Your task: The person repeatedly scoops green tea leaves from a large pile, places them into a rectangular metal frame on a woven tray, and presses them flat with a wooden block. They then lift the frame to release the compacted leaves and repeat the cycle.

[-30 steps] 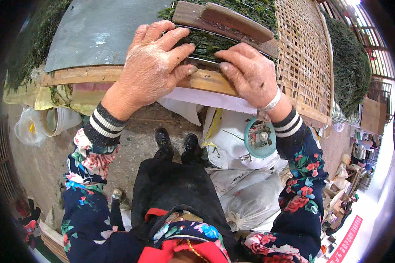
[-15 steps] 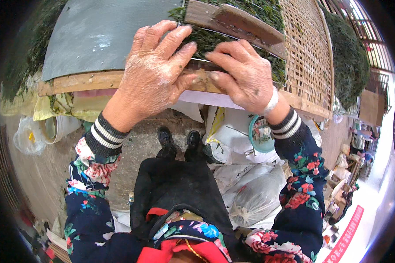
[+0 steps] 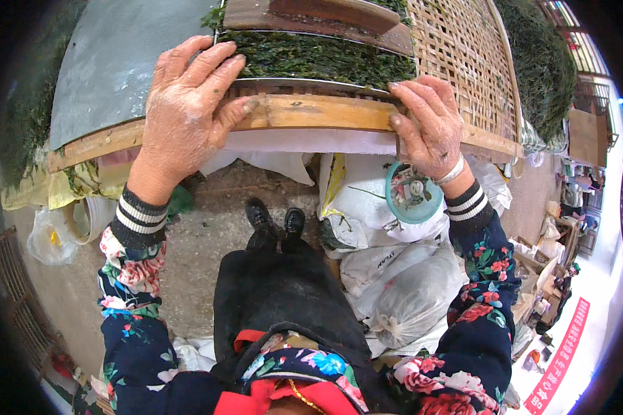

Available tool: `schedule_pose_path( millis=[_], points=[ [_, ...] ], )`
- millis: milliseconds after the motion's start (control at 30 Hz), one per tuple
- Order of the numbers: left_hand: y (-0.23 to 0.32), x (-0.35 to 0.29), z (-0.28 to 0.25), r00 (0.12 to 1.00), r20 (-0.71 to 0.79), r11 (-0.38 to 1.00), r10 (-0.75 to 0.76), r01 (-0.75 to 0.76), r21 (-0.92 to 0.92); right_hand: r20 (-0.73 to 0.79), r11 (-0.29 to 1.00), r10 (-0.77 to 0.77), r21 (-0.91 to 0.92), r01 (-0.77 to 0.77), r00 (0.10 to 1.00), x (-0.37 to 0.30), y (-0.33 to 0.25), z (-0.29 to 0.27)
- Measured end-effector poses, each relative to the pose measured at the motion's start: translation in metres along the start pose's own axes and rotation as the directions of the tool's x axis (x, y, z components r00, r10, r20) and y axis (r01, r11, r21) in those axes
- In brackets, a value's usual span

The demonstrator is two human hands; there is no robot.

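Workshop, heaped dark greens (image 3: 536,76), bulging sacks (image 3: 403,304)

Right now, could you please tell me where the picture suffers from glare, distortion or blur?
Head view: far right bleached nearly white beside the long red banner; head view: tan wooden table edge bowed by the fisheye lens; head view: dark green leafy heap at far left softer than the bare left hand.

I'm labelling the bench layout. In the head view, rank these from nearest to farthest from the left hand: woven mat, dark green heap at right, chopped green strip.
Measured from the left hand:
1. Chopped green strip: just right of the fingertips.
2. Woven mat: farther right, past the strip.
3. Dark green heap: rightmost, beyond the mat.
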State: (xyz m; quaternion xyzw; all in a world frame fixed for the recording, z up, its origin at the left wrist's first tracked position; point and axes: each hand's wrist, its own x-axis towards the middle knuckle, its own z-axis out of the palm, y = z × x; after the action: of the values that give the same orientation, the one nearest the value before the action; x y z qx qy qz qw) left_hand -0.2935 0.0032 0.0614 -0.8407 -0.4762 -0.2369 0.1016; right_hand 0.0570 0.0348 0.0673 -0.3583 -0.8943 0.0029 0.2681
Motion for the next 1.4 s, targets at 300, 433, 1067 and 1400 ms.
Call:
schedule_pose_path(
  millis=[300,433,1067,1400],
  points=[
    [0.002,0.006,0.0,1.0,-0.02,0.999,0.022,-0.021,0.028,-0.095,0.997,-0.075,-0.005,0.075,0.993,0.015,0.026,0.006],
    [0.015,0.016,-0.002,0.998,-0.057,1.0,0.026,-0.026,0.0,-0.122,0.991,-0.134,-0.019,0.132,0.983,0.026,0.009,0.02],
    [0.044,0.045,0.017,0.991,0.082,0.983,0.109,-0.095,-0.159,-0.043,0.987,-0.107,-0.127,0.101,0.993,0.042,-0.009,0.032],
    [0.044,0.044,0.017,0.989,0.078,0.982,0.127,-0.115,-0.152,-0.064,0.992,-0.063,-0.116,0.056,0.996,0.006,0.009,0.009]
  ],
)
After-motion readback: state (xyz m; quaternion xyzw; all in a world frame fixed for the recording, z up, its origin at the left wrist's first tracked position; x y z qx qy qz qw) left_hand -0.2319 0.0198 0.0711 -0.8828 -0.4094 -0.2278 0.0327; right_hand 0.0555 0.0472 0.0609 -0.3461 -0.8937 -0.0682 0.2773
